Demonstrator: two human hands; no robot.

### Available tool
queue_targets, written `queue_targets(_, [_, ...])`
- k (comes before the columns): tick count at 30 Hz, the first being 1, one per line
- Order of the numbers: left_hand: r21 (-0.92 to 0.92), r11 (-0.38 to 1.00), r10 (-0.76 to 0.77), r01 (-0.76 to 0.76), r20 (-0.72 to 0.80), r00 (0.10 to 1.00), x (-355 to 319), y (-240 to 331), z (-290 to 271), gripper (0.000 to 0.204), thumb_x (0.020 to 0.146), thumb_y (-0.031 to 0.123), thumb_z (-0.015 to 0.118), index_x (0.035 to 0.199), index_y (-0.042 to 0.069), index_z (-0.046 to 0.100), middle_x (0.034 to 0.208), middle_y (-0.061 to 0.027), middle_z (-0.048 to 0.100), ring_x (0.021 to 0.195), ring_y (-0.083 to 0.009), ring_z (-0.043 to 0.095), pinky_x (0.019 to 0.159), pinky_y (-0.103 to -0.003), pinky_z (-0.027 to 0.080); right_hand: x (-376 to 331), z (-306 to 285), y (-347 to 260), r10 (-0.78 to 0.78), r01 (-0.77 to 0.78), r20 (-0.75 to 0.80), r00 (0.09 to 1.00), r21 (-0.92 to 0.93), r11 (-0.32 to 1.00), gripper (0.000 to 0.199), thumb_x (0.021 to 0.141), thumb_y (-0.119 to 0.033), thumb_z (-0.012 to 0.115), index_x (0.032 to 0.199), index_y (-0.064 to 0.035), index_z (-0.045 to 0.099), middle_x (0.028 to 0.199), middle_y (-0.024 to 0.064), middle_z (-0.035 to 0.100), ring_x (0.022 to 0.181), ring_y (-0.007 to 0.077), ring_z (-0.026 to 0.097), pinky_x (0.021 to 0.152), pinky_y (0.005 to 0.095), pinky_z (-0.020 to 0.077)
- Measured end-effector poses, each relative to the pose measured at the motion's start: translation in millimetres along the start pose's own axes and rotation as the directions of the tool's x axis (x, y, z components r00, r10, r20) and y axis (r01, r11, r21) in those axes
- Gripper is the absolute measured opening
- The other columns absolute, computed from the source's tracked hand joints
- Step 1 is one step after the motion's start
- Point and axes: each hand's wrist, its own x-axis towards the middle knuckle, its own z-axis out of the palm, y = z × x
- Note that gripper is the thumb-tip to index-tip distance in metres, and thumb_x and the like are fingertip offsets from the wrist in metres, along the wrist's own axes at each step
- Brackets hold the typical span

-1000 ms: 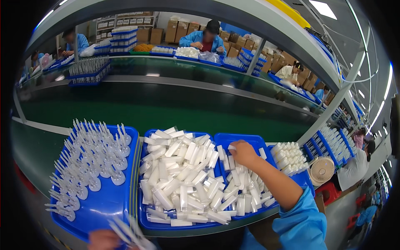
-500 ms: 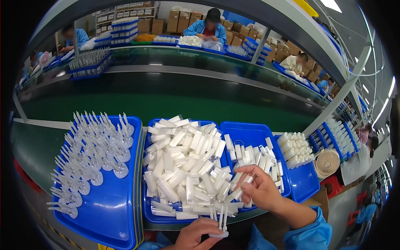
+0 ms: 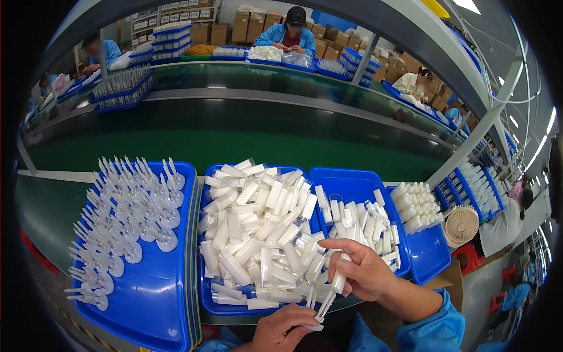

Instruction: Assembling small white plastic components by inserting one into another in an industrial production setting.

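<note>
Low in the view, my left hand [image 3: 280, 330] pinches the base of a white pronged plastic part [image 3: 319, 315], its thin prongs pointing up. My right hand [image 3: 368, 274] grips a small white plastic tube [image 3: 339, 281] between thumb and fingers. The tube's lower end meets one of the prongs; how far it is over the prong I cannot tell. Just beyond my hands lies a heap of white pieces in clear sleeves [image 3: 252, 226] in a blue tray [image 3: 206, 302]. Shorter white tubes [image 3: 363, 223] fill part of another blue tray [image 3: 346, 175] beside it.
On the left, upright white pronged parts on clear round bases [image 3: 126, 223] stand in stacked blue trays [image 3: 152, 287]. At right are bundled white pieces [image 3: 415, 205], a blue tray [image 3: 429, 261] and a beige fan [image 3: 461, 224]. A green conveyor [image 3: 252, 144] runs behind; co-workers sit beyond it.
My right hand has come down and slightly left, bringing the tube from above the tray onto a prong of the part. The part in my left hand now leans more to the right.
</note>
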Motion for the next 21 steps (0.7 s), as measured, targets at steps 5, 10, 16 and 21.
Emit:
queue_targets(5, [0.013,1.0,0.022,-0.022,0.032,0.999,2,1,-5,0.007,0.077,0.003,0.063,0.084,0.003,0.063,0.086,-0.0108,0.063,0.079,-0.0249,0.061,0.072,-0.031,0.048,-1,-13,-3,-0.064,0.111,0.1,0.993,-0.592,0.798,0.018,0.091,-0.015,0.051,0.104,-0.0037,0.046,0.09,0.0048,0.056,0.076,0.0122,0.054,0.065,0.0242,0.0422])
queue_targets(10, [-0.001,1.0,0.023,-0.023,0.133,0.991,3,-3,-8,0.006,0.078,0.003,0.062,0.083,0.004,0.064,0.085,-0.0109,0.063,0.078,-0.0263,0.06,0.071,-0.032,0.047,-17,-9,-7,0.004,0.008,0.017,1.0,-0.651,0.759,0.015,0.089,-0.018,0.054,0.096,-0.0059,0.047,0.084,0.0081,0.053,0.08,0.018,0.052,0.071,0.0277,0.0391])
queue_targets(16, [0.044,0.994,0.1,-0.104,0.097,0.99,0,-9,-4,0.008,0.078,0.006,0.064,0.086,0.004,0.061,0.095,-0.0151,0.056,0.078,-0.0257,0.058,0.072,-0.033,0.046,-24,4,11,-0.048,0.266,0.286,0.957,-0.799,0.539,0.013,0.089,-0.02,0.052,0.093,-0.0083,0.049,0.089,0.0071,0.051,0.088,0.0233,0.048,0.083,0.0337,0.0315])
queue_targets(21, [0.033,0.995,0.093,-0.095,0.052,0.994,-14,-16,-8,0.02,0.078,0.006,0.066,0.094,0.004,0.055,0.106,-0.0179,0.045,0.082,-0.0229,0.054,0.073,-0.029,0.044,-14,11,12,-0.077,0.406,0.425,0.902,-0.776,0.482,0.013,0.089,-0.021,0.05,0.094,-0.0092,0.054,0.09,0.0065,0.051,0.089,0.0231,0.048,0.084,0.0343,0.0316])
